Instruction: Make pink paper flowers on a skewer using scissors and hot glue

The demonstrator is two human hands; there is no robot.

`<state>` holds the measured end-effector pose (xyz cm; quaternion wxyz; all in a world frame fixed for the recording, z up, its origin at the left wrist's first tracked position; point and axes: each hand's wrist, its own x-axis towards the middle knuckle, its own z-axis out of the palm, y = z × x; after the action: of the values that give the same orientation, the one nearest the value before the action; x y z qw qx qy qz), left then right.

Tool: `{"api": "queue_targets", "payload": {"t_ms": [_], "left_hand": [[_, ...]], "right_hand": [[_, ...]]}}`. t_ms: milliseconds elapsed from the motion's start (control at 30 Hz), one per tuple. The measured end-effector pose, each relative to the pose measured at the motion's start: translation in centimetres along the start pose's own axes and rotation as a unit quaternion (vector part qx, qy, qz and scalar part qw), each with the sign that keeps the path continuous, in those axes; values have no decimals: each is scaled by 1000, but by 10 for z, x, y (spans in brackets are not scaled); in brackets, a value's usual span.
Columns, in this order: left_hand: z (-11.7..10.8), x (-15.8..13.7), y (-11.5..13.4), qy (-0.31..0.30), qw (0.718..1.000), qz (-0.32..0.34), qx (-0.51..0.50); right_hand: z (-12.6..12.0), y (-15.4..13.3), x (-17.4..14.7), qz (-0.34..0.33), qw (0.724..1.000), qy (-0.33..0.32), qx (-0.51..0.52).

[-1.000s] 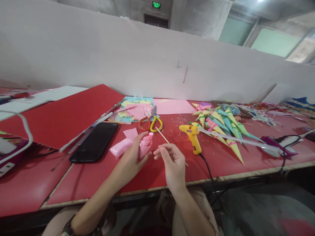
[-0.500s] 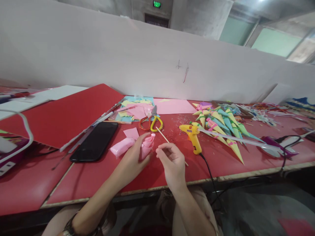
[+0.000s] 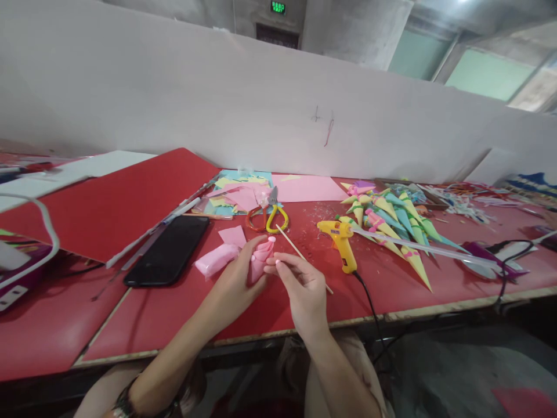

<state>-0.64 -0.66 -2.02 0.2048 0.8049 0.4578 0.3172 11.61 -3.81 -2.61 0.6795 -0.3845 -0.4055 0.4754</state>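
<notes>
Now reaches the right hand (image 3: 307, 296) in toward the pink folded piece (image 3: 261, 255), from about 4 o'clock, with fingertips stretched to its edge. Closes the gap visible half a second ago, with both hands now at the same piece. To judge by that, shifts from one-handed holding to two-handed work on it. Cannot tell light contact from a very near approach.

Grips the pink folded piece in the left hand (image 3: 232, 284), between thumb and fingers, narrow and firm-looking, well out over the red table (image 3: 261, 316). Points its small rounded tip (image 3: 271, 239) to about 1 o'clock. Draws right thumb and fingers into a narrow shape, with a pink spot (image 3: 278, 263) at the thumb's end; cannot tell nail from small part there, nor closed pinch from slight gap.

Compared with the earliest frame, carries the piece a little toward 3 o'clock, showing more of its layered folds. Leaves all else as before: scissors (image 3: 273, 207) at 12 o'clock from the piece, thin stick (image 3: 289, 240) at 2 o'clock running behind the right hand, yellow glue gun (image 3: 342, 238) at 3, pink wrapped packet (image 3: 215, 261) and, farther out, black phone (image 3: 167, 252) at 9, pink paper scrap (image 3: 232, 235) at 10.
</notes>
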Motion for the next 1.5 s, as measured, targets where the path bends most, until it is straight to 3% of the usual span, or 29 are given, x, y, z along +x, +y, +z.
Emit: {"api": "queue_targets", "payload": {"t_ms": [167,367,600,767,1500], "left_hand": [[3,-1,2,-2,1000,9,-19],[7,-4,6,-4,999,-18,-34],[12,-5,7,12,998,17,-54],[16,-7,5,11,998,8,-64],[15,-7,5,55,995,79,17]], "right_hand": [[-1,1,0,-16,999,24,-34],[0,5,-1,-50,997,-8,-60],[-1,4,-2,-145,977,-7,-153],[-2,6,-1,-157,970,-9,-187],[0,7,0,-154,979,-12,-135]]}}
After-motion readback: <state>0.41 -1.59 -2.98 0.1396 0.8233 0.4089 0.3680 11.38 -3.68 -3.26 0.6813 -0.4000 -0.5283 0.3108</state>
